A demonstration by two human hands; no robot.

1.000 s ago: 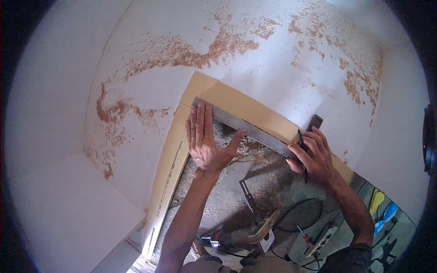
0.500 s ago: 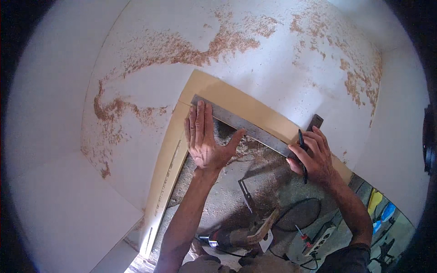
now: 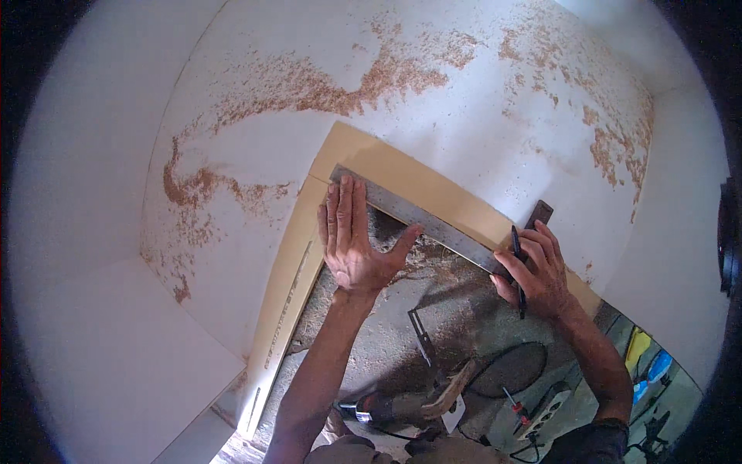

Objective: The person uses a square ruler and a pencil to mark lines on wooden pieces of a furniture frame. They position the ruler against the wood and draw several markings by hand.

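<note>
A metal try square [image 3: 429, 223] lies along the tan edge strip [image 3: 433, 189] of a large white board [image 3: 325, 131]. My left hand [image 3: 352, 243] lies flat, fingers spread, pressing on the square's blade near its far end. My right hand [image 3: 533, 267] holds a dark pencil [image 3: 516, 263] and rests against the square's dark handle [image 3: 539, 215] at the board's edge.
Sawdust [image 3: 371, 77] is scattered in streaks over the white board. Below the board's cut corner, on the dusty floor, lie a hand saw [image 3: 444, 379], a power tool [image 3: 371, 406], a black cable loop [image 3: 514, 367] and a power strip [image 3: 545, 410].
The view has shifted slightly. Both hands stay on the square in nearly the same positions.
</note>
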